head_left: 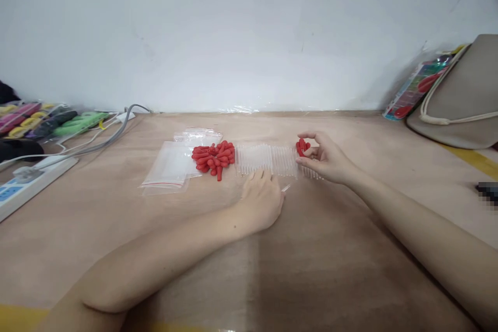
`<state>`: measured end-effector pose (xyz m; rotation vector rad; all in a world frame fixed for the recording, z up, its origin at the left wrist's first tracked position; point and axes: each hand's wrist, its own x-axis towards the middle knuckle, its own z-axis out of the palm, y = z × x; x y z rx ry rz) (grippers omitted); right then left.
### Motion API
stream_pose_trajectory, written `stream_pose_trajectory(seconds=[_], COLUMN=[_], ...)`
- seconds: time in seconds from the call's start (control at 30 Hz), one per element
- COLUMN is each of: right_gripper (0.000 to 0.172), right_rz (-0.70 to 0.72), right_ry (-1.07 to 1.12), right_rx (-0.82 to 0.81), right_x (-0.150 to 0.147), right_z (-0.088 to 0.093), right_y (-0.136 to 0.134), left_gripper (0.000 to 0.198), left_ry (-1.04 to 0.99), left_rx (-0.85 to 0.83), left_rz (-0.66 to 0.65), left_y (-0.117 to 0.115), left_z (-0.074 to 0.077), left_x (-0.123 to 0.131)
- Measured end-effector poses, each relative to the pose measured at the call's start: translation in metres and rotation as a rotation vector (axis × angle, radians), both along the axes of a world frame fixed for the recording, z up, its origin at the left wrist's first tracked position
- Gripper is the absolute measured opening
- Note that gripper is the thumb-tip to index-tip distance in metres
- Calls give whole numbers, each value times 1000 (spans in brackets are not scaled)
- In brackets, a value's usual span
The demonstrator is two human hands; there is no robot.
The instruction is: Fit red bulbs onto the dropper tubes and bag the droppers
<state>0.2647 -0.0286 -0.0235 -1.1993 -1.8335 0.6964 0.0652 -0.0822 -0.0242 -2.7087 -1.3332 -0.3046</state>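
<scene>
My left hand [262,198] reaches to the near ends of a row of thin clear tubes [254,156], back up. A short clear end sticks out beside its thumb, apparently a tube held there; the rest is hidden under the hand. Over the right end of the row is my right hand [323,158], with thumb and forefinger spread apart and the other fingers curled. Between those two fingers show a few red rubber bulbs [302,145]. Tube tips poke out below them. A heap of red bulbs [213,156] lies left of the row.
Clear zip bags [165,168] lie left of the heap. Far left are a white power strip [42,181], cables and packs of coloured items [80,123]. On the right, a beige bag [462,98] and a clear package [418,85] lean against the wall.
</scene>
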Motion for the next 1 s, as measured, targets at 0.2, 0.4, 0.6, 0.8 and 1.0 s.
stream_pose_trajectory(seconds=[0.2,0.4,0.6,0.8,1.0], right_gripper=[19,25,19,17,19], right_rz=[-26,55,90,115,178], right_ry=[-160,-141,-165,-141,-100], right_rx=[233,426,482,507,497], right_x=[-17,-33,-42,-41,-42], right_z=[-8,-24,-28,-26,-28], right_y=[-7,-13,-18,-18,-18], left_gripper=[21,22,18,18,15], left_ry=[-134,-204,-250,-239,-217], left_rx=[182,481,467,442,395], left_rz=[-43,-287,-329,-343,-355], left_y=[28,58,58,57,57], left_z=[0,-8,-10,-10,-15], left_x=[-34,-58,-56,-54,-57])
